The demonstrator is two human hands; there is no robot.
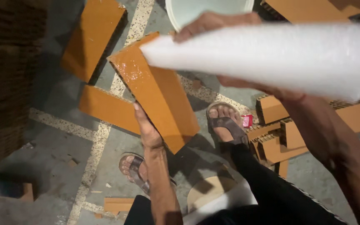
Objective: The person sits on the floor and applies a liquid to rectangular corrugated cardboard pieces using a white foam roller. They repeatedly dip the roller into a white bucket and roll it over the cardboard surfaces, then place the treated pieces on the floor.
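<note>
**Orange panel and white sheet in hand**

The long orange panel, glossy and wet near its top end, stands tilted above the floor. The left hand clasps its lower left edge. The right hand grips a white foam sheet over the panel's top corner. More orange pieces lie around the sandalled feet.

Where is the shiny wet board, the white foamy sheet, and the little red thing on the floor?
wet orange board point(163, 100), head view, middle of its face.
white foam sheet point(280, 56), head view, its centre.
small red thing point(247, 121), head view, its middle.
</note>
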